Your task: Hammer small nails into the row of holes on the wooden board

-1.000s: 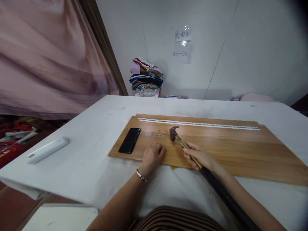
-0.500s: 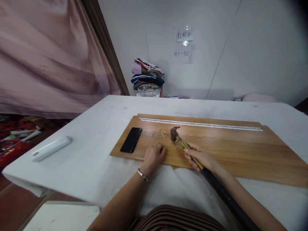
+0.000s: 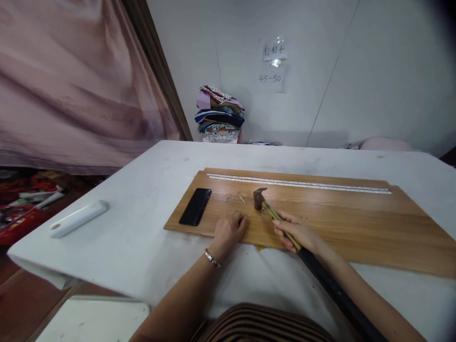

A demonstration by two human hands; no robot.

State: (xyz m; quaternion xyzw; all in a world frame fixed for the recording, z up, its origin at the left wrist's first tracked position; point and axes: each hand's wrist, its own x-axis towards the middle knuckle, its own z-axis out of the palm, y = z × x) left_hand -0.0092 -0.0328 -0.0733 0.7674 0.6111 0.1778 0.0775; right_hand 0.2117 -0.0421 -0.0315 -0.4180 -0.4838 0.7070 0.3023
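Observation:
My right hand [image 3: 294, 230] is wrapped around the yellowish handle of a claw hammer [image 3: 282, 228], whose lower grip is black. The rusty hammer head is over the wooden board [image 3: 342, 223], close to its surface; what lies under its face is hard to make out. My left hand [image 3: 228, 230] rests at the board's near edge with its fingers curled in and nothing showing in them. Several loose nails [image 3: 235, 197] lie just beyond it. To their left, a black phone [image 3: 195, 206] lies flat on the board.
Two white measuring strips [image 3: 299, 184] run along the far part of the board. The board lies on a white-covered table [image 3: 131, 190] with a white oblong object [image 3: 79, 219] at left. Folded cloths [image 3: 220, 116] are stacked by the wall, and a pink curtain [image 3: 81, 85] hangs at left.
The view has shifted very slightly. Both hands, the hammer and the nails stay in about the same places on the board.

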